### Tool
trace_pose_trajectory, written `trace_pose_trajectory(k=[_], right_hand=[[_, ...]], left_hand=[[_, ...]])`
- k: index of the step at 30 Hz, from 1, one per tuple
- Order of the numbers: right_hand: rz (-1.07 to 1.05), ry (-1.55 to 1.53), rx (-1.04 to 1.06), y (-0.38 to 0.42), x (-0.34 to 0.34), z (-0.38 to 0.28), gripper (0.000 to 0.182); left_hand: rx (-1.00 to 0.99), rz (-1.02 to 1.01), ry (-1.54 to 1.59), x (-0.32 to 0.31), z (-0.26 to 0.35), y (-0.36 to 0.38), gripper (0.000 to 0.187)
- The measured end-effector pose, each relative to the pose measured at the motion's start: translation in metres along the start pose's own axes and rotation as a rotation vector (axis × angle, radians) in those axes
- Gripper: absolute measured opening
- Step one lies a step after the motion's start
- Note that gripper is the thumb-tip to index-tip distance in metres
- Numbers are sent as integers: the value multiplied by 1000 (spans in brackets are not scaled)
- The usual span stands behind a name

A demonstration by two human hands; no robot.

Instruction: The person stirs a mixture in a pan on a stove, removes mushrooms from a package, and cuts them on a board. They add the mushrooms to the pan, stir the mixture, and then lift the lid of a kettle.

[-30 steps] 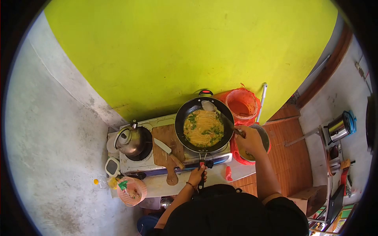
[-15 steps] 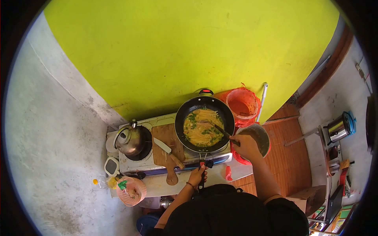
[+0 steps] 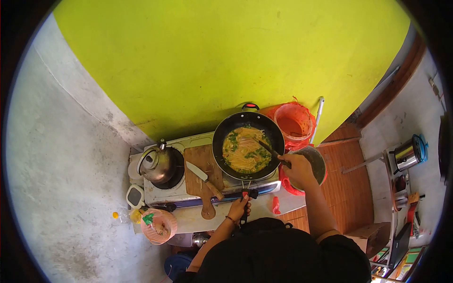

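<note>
A black frying pan point(image 3: 218, 155) sits on the right side of the stove, holding food point(image 3: 243, 153) of long pale strands and chopped greens in something yellow. My left hand point(image 3: 239, 209) is closed around the pan's black handle point(image 3: 244, 219), near the stove's front edge. In my right hand point(image 3: 298, 170), closed at the pan's right rim, is a dark spatula point(image 3: 269, 150); its far end reaches into the food, so its tip is partly hidden. Left of the pan lies a wooden cutting board point(image 3: 206, 207) with a knife point(image 3: 197, 171) on it.
A metal kettle point(image 3: 158, 165) stands on the stove's left burner. Right of the pan are a red-stained bucket point(image 3: 292, 121) and a grey pot point(image 3: 315, 158). A pink basket point(image 3: 159, 228) sits at the counter's front left. A green wall point(image 3: 226, 56) rises behind the stove.
My right hand has moved slightly right and up with the spatula, and the strands have shifted. My left hand keeps its hold on the handle. The whole view has shifted a little.
</note>
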State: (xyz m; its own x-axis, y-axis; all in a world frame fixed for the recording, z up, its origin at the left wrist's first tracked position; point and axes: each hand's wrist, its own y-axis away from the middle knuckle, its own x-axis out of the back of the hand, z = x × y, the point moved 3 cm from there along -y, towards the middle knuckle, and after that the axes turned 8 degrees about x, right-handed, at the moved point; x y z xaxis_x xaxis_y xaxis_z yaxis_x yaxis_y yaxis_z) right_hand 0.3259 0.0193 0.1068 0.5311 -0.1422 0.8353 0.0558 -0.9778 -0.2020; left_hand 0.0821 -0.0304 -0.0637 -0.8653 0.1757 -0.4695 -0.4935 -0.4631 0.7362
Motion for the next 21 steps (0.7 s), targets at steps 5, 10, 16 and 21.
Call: trace_pose_trajectory(k=[5, 10, 16, 21], right_hand=[[71, 34, -140, -3, -5, 9, 31], [52, -131, -171, -1, -15, 20, 32], [104, -122, -211, 0, -10, 22, 32], [5, -10, -197, 6, -6, 13, 29]], left_hand=[[-22, 9, -14, 2, -2, -3, 40], [-25, 14, -17, 3, -2, -3, 40], [-9, 12, -22, 2, -1, -2, 39], [-12, 13, -17, 0, 2, 2, 39]])
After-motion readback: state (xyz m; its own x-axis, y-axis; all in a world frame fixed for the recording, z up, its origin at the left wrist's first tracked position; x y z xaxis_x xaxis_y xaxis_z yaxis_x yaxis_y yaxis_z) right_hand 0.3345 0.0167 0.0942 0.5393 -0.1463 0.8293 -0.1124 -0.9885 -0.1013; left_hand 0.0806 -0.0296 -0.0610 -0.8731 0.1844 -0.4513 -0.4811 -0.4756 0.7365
